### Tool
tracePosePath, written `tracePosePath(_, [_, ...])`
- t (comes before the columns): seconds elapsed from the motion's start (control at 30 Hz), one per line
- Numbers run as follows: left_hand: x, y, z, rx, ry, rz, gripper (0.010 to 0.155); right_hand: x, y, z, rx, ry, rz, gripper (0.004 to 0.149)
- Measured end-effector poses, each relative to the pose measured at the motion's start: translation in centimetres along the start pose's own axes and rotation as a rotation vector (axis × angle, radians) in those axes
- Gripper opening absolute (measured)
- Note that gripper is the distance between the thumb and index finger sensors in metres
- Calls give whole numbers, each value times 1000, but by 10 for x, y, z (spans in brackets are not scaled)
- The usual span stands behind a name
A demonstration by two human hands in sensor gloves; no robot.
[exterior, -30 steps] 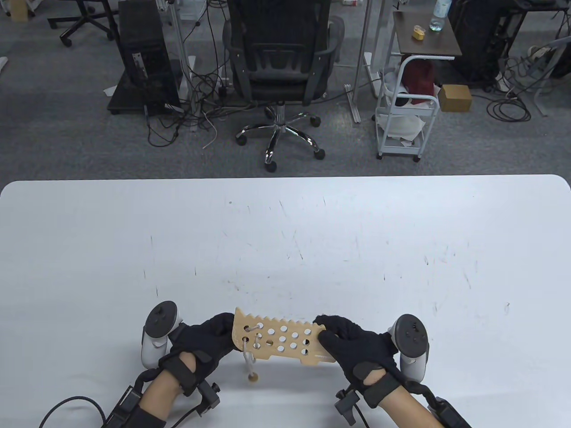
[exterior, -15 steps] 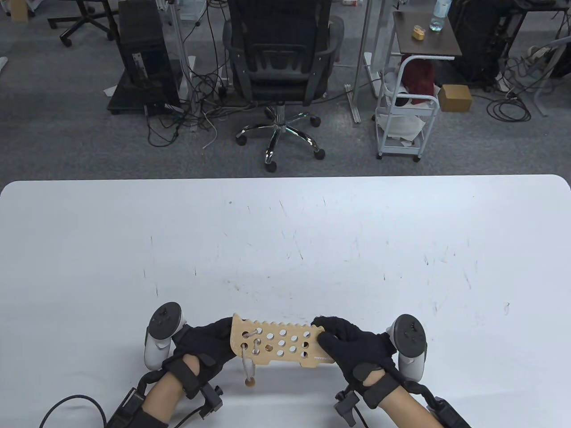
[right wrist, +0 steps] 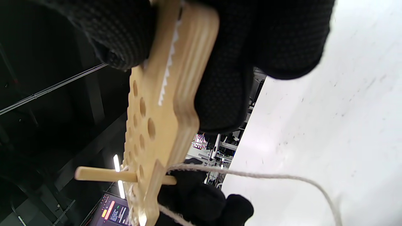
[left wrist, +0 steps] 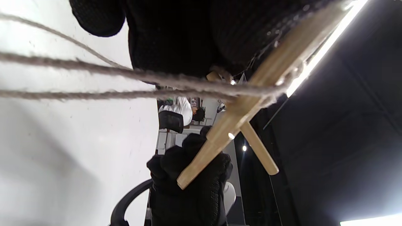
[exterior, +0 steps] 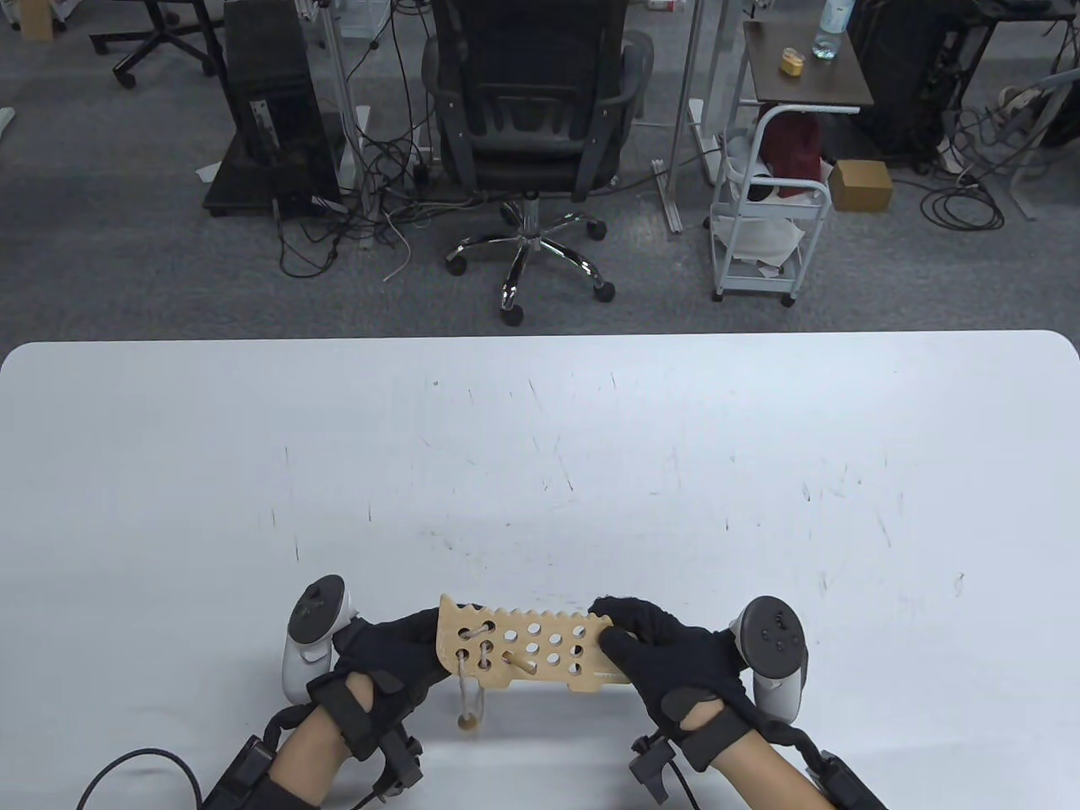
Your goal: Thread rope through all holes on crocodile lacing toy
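**Lacing barely begun: a handful of holes threaded, most still open**

The wooden crocodile lacing board is held up just above the white worktop, near its front edge, between both gloved hands. The right hand grips the board's right end, thumb on the upper face and fingers curled underneath, as the right wrist view shows. The left hand is at the board's left end; its fingers seem to be behind the board, pressing on the wooden threading needle, though exactly how they lie is hidden.

The rope runs through only the cluster of holes at the left end, where short stitches cross the face. The needle is poking up through the next hole, partway out on the upper side. A loop of rope hangs below the left end, with a small wooden stopper bead dangling at its tail.

By my judgement the task is at an early stage: roughly four or five holes are laced, and the dozen or so holes toward the middle and right still stand open. The current pass needs the needle pulled clear and the slack drawn through.
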State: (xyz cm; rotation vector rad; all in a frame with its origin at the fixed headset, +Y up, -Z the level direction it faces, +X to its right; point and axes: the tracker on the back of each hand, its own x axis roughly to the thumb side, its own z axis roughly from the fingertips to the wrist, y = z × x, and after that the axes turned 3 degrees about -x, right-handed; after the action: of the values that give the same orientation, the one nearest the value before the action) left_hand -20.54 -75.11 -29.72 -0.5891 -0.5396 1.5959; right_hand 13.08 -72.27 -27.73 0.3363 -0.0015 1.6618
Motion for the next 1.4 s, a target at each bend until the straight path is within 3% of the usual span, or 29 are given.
tracePosePath(0.57, [-5, -13, -6, -214, -9, 204, 50, 5, 4, 1, 9, -59, 126, 47])
tracePosePath(1.07, [-3, 2, -1, -49, 2, 70, 51, 5, -1, 0, -6, -37, 54, 46])
tracePosePath(1.4, [8, 19, 12, 192, -53, -40, 56, 3, -8, -1, -44, -9, 43, 46])
